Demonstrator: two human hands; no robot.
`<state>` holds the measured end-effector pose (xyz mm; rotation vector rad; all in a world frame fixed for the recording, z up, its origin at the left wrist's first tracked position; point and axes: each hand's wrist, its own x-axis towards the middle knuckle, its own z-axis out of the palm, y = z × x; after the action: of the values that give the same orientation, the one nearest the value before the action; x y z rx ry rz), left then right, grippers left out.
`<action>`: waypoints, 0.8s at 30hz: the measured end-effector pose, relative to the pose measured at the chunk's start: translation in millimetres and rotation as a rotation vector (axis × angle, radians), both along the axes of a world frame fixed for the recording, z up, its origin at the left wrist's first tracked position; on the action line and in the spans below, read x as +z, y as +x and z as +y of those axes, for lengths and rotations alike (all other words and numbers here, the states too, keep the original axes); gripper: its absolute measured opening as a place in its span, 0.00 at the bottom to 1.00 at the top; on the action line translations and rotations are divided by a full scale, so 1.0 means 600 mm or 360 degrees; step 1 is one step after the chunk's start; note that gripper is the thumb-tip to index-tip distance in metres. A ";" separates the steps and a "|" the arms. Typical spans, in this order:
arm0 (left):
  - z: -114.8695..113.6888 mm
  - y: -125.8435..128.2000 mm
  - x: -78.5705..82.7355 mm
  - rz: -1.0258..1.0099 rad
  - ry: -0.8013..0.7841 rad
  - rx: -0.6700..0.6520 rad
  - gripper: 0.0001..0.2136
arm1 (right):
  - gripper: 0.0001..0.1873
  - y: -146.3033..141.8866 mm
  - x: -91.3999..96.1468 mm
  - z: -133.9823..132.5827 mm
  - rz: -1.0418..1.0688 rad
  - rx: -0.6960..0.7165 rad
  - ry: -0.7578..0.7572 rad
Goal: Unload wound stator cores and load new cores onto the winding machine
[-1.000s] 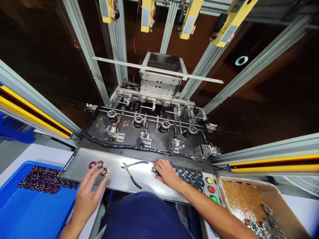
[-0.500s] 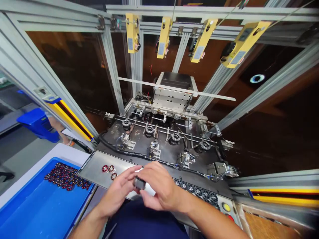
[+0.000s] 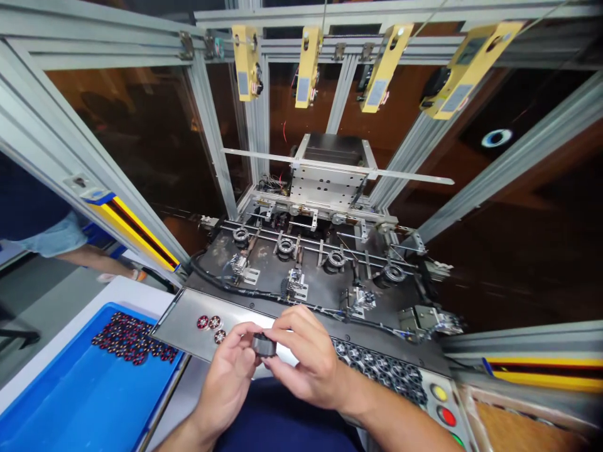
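Between my two hands, above the metal tray's front side, is a short dark grey cylindrical part (image 3: 264,345). My left hand (image 3: 229,370) closes on its left side with fingers and thumb. From the right, my right hand (image 3: 306,361) pinches the same part, thumb below and fingers above. The fingers hide portions of its edge. Left of the hands, on the metal tray (image 3: 181,314), lie several small wheel-like round parts (image 3: 215,322) in red, black and silver. Rows of black and silver round parts (image 3: 377,366) sit right of my right hand.
A blue bin (image 3: 89,402) at left holds many dark round parts (image 3: 134,336). Ahead, the machine bed (image 3: 268,260) carries ring-shaped fixtures (image 3: 285,246) and cables. Yellow hanging units (image 3: 307,68) are overhead. Buttons (image 3: 446,415) sit at right. Another person's arm (image 3: 97,257) shows at left.
The dark cylindrical part has turned slightly in my hands, and my left fingers have closed around it. The view has shifted a little. Another person has come further into view at left.
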<state>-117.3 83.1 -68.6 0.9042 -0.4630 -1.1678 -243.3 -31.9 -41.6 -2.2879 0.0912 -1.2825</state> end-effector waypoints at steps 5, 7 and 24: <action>0.005 0.000 -0.014 -0.0033 0.0056 -0.0128 0.22 | 0.14 0.005 -0.017 0.009 -0.0047 -0.0104 0.0009; 0.007 0.001 -0.018 -0.0088 0.0084 -0.0076 0.20 | 0.15 0.007 -0.023 0.015 -0.0072 -0.0121 0.0024; 0.060 0.057 -0.034 -0.1042 0.0211 -0.0459 0.18 | 0.13 -0.007 0.022 -0.041 0.1034 0.1107 0.1470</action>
<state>-83.1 118.8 -88.8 1.3718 -1.0829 -1.1522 -247.2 -56.7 -28.3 -1.5734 0.0754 -0.0471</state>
